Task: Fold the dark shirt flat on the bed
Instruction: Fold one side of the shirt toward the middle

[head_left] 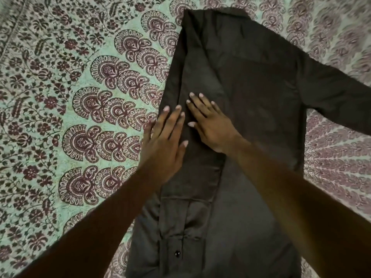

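Note:
The dark shirt point(251, 101) lies face down on the bed, collar at the far end, hem near me. Its left side is folded inward, and the left sleeve point(192, 197) runs down along that fold with a cuff button showing near the bottom. The right sleeve point(337, 97) stretches out to the right over the bedspread. My left hand point(162, 145) lies flat, fingers apart, on the folded left edge. My right hand point(210, 123) presses flat on the shirt just beside it, fingers spread toward the fold. Neither hand grips cloth.
The bedspread point(80, 97) is pale green with dark maroon paisley and flower prints, and it surrounds the shirt on all sides. My forearms cross the lower part of the view and hide part of the shirt's lower body.

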`<state>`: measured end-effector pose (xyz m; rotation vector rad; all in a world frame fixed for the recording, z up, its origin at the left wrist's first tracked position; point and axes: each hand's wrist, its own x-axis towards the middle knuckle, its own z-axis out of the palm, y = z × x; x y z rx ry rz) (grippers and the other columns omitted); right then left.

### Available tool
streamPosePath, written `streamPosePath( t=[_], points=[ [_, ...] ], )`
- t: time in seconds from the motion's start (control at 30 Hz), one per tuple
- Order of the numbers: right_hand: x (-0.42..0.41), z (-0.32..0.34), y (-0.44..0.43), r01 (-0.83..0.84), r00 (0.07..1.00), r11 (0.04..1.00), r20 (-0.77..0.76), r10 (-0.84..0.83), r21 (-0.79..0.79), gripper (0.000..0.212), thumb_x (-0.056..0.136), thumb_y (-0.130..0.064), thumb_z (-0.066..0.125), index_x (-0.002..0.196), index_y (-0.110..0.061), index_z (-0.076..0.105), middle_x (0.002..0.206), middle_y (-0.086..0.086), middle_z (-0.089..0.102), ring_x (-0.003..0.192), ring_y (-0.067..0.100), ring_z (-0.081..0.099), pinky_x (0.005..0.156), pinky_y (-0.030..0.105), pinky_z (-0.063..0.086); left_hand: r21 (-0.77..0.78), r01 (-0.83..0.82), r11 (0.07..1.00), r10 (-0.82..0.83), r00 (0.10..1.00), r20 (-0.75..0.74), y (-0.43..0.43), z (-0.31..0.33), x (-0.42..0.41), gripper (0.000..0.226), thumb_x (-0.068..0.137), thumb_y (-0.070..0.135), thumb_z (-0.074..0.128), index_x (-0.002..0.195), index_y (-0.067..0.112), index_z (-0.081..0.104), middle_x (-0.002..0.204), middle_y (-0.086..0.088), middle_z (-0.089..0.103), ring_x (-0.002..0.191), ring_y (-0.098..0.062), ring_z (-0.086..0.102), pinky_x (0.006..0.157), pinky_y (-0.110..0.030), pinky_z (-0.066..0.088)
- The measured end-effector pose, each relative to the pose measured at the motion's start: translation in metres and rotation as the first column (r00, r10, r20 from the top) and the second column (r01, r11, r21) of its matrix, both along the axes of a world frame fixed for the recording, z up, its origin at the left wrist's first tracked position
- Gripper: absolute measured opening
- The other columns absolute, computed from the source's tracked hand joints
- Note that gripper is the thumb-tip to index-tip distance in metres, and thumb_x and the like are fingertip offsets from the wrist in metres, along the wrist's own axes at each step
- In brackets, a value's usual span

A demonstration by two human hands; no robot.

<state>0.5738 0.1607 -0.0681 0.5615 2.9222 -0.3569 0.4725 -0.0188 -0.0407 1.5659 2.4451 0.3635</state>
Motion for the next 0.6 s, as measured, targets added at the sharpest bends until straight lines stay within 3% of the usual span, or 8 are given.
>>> streamPosePath(
  t=[0.1, 0.2, 0.37, 0.43, 0.5, 0.6],
  points=[
    [0.005, -0.009, 0.009, -0.02, 1.0, 0.998, -0.017, 0.021, 0.059, 0.072, 0.105, -0.059, 0.021, 0.166, -0.022, 0.018, 0.175, 0.0, 0.009, 0.162, 0.021, 0.007, 0.13, 0.045, 0.017, -0.077, 0.123, 0.989, -0.129, 0.988, -0.088, 0.017, -0.025, -0.028, 0.07, 0.103, 0.045, 0.041, 0.165, 0.019, 0.025, 0.176, 0.005, 0.015, 0.163, -0.019, 0.01, 0.127, -0.05, 0.021],
    [0.004, -0.012, 0.032, -0.017, 1.0, 0.997, -0.023, 0.018, 0.076, 0.074, 0.103, -0.067, 0.023, 0.166, -0.028, 0.015, 0.175, -0.001, 0.005, 0.162, 0.02, 0.006, 0.13, 0.042, 0.016, -0.122, 0.143, 0.982, -0.157, 0.98, -0.12, 0.009, -0.042, -0.037, 0.07, 0.106, 0.049, 0.035, 0.167, 0.02, 0.018, 0.176, 0.005, 0.011, 0.163, -0.018, 0.01, 0.127, -0.051, 0.021],
    [-0.016, -0.006, 0.073, 0.238, 0.971, 0.969, -0.003, -0.239, 0.065, 0.081, 0.101, -0.069, 0.019, 0.166, -0.022, 0.015, 0.176, 0.001, 0.003, 0.162, 0.022, 0.005, 0.13, 0.047, 0.015, -0.143, 0.151, 0.978, -0.167, 0.98, -0.106, 0.012, -0.041, -0.04, 0.073, 0.104, 0.051, 0.036, 0.168, 0.021, 0.017, 0.177, 0.007, 0.008, 0.163, -0.015, 0.008, 0.126, -0.051, 0.022],
    [-0.03, 0.001, 0.074, 0.302, 0.952, 0.951, -0.07, -0.297, 0.061, 0.078, 0.105, -0.062, 0.023, 0.165, -0.013, 0.02, 0.175, 0.007, 0.005, 0.162, 0.025, 0.003, 0.131, 0.046, 0.012, -0.148, 0.158, 0.976, -0.173, 0.98, -0.097, 0.013, -0.042, -0.041, 0.073, 0.104, 0.051, 0.038, 0.167, 0.021, 0.018, 0.176, 0.006, 0.008, 0.163, -0.016, 0.009, 0.124, -0.052, 0.024],
    [-0.043, 0.003, 0.065, 0.169, 0.975, 0.983, -0.162, -0.155, 0.075, 0.07, 0.109, -0.05, 0.033, 0.164, -0.007, 0.021, 0.175, 0.008, 0.007, 0.162, 0.025, 0.003, 0.131, 0.045, 0.013, -0.148, 0.154, 0.977, -0.168, 0.982, -0.089, 0.012, -0.043, -0.042, 0.074, 0.103, 0.051, 0.041, 0.167, 0.019, 0.022, 0.176, 0.006, 0.011, 0.162, -0.018, 0.014, 0.124, -0.052, 0.025],
    [-0.058, -0.008, 0.062, -0.103, 0.986, 0.99, -0.123, 0.114, 0.097, 0.068, 0.11, -0.05, 0.032, 0.165, -0.012, 0.02, 0.175, 0.003, 0.008, 0.162, 0.02, 0.004, 0.129, 0.046, 0.019, -0.149, 0.157, 0.976, -0.169, 0.983, -0.075, 0.012, -0.044, -0.043, 0.074, 0.101, 0.051, 0.043, 0.166, 0.018, 0.026, 0.176, 0.005, 0.013, 0.162, -0.02, 0.017, 0.124, -0.053, 0.025]
  ],
)
